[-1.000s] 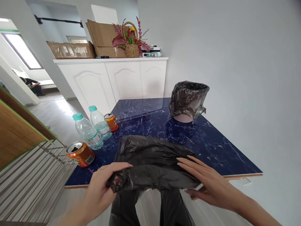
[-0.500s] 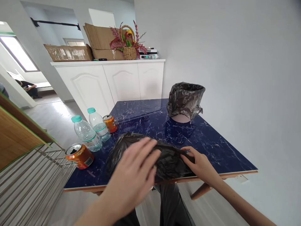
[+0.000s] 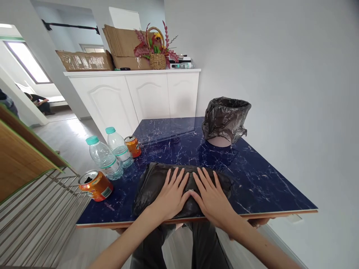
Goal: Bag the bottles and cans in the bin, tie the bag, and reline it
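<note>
At the near edge of the blue marbled worktop (image 3: 252, 179) lies a folded black bag (image 3: 153, 179), and both hands rest flat on top of it. The left hand (image 3: 169, 196) and the right hand (image 3: 210, 198) lie side by side, palms down, fingers spread and pointing away from the person, thumbs almost meeting in the middle; neither grip is clenched, both are released and simply pressing on the plastic. The bag sits between the front edge and the middle of the worktop, a little of it showing to the left and right of the hands. To the left, near the worktop's corner, an orange can (image 3: 96, 185) lies on its side, apart from the bag. Behind it stand two clear bottles (image 3: 105, 157) with teal caps, close together, and just beyond them a second, upright can (image 3: 132, 145). Toward the far right a bin (image 3: 226, 119) lined with a dark bag stands well apart from the hands. Beyond the worktop is a white cabinet (image 3: 134, 95) carrying cardboard (image 3: 84, 59) and a flower basket (image 3: 157, 48). A wire rack (image 3: 36, 220) fills the lower left. Far off through the doorway a person (image 3: 37, 101) sits.
</note>
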A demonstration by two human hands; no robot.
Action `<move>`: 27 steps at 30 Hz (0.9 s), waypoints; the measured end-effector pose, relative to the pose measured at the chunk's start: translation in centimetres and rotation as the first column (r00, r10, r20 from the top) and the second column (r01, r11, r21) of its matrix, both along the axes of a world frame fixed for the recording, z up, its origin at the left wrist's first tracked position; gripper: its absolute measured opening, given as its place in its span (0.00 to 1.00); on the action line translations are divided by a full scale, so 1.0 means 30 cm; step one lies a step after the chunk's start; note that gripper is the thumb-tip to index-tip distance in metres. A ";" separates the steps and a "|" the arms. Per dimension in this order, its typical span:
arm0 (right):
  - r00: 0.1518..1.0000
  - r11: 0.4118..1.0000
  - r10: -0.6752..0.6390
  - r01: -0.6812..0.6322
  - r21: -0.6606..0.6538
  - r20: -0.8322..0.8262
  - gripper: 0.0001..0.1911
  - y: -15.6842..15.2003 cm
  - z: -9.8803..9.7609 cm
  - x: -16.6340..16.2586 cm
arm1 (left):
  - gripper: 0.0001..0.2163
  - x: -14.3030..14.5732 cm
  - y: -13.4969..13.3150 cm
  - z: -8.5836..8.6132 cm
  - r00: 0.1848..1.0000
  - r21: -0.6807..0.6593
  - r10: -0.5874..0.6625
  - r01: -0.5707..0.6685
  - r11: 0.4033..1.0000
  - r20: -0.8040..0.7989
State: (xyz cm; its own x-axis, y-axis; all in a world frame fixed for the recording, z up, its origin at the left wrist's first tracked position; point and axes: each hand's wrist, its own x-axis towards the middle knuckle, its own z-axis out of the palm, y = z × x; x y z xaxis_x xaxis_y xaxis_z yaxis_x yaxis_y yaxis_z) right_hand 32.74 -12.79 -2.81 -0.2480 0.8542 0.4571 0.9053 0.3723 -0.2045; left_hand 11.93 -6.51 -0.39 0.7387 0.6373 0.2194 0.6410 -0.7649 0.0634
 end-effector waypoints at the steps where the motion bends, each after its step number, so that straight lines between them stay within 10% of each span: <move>1: 1.000 0.999 -0.021 0.022 -0.046 0.014 0.36 0.017 -0.021 0.027 | 0.31 -0.030 0.008 -0.012 0.999 -0.015 0.035 -0.035 0.999 0.000; 9: 0.996 0.974 -0.071 0.082 -0.210 0.060 0.35 0.043 -0.057 0.149 | 0.29 -0.290 0.070 -0.034 0.987 0.040 0.162 -0.161 0.986 -0.002; 20: 0.998 0.979 -0.050 0.057 -0.195 0.038 0.34 0.056 -0.057 0.142 | 0.28 -0.311 0.070 -0.015 0.985 0.034 0.166 -0.168 0.985 0.056; 27: 0.983 0.951 0.186 -0.179 -0.251 0.002 0.31 0.107 -0.029 0.313 | 0.29 -0.470 -0.097 0.084 0.996 -0.040 0.063 -0.060 0.997 0.071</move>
State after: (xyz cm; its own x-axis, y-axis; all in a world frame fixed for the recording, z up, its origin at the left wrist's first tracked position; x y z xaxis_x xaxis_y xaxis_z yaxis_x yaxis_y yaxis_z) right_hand 42.12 -9.59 -3.67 -0.4191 0.8789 0.2278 0.8326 0.4721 -0.2896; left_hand -2.17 -9.43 2.12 0.6809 0.6900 0.2456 0.6797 -0.7202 0.1389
